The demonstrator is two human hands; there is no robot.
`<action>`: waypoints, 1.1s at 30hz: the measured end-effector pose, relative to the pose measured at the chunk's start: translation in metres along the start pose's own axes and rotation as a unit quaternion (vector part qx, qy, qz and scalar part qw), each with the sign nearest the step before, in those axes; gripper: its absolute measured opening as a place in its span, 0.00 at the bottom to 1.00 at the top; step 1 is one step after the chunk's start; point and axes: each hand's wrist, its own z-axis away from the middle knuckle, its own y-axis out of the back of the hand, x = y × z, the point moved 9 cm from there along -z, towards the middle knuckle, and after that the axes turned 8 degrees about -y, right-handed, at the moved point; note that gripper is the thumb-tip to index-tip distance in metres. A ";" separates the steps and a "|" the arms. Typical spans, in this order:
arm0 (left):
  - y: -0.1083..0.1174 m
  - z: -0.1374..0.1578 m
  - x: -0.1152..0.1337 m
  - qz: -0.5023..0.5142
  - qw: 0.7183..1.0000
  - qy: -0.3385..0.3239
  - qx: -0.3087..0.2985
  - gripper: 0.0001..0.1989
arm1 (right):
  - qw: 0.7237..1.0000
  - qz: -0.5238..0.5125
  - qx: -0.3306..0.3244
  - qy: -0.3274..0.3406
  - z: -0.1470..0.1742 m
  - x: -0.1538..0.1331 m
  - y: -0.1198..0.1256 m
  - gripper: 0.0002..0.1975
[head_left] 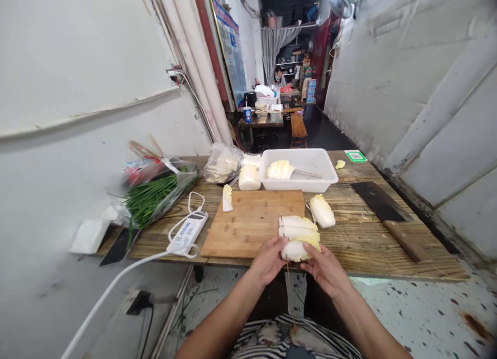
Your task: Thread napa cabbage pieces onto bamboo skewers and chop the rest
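Note:
My left hand [269, 258] and my right hand [324, 266] close on the two ends of a pale napa cabbage leaf [295, 250] at the table's front edge. More cabbage pieces [297, 227] lie in a row just beyond it, over the right corner of the wooden cutting board [248, 224]. A thin skewer runs from the held leaf toward my body, and its tip shows at the far piece. Skewered cabbage leaves [280, 169] rest in the white plastic tray [330, 182]. A cabbage chunk [323, 212] sits right of the board, and a single leaf [227, 198] on its left.
A cleaver [388, 219] lies at the right. To the left are a power strip [188, 234] with a white cable and bagged green chives [151, 198]. Another cabbage piece [249, 178] stands beside the tray, near a plastic bag [222, 162]. A person [278, 78] sits far back.

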 end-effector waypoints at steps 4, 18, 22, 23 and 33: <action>0.001 0.000 0.001 -0.018 1.000 0.018 0.004 0.15 | 0.999 -0.029 -0.008 0.023 0.000 -0.002 -0.005 0.19; -0.014 -0.001 0.017 -0.026 0.998 -0.039 0.048 0.25 | 0.998 0.025 -0.046 0.018 0.014 -0.008 -0.025 0.22; -0.007 -0.001 0.018 -0.048 0.993 -0.070 0.083 0.25 | 0.998 0.040 -0.023 0.043 0.020 -0.009 -0.026 0.22; -0.006 -0.002 0.019 -0.053 0.992 -0.078 0.088 0.24 | 0.997 0.048 -0.014 0.052 0.022 -0.009 -0.026 0.21; -0.012 -0.006 0.015 -0.041 0.996 -0.062 0.051 0.22 | 0.958 0.193 0.095 0.190 0.027 -0.039 -0.010 0.19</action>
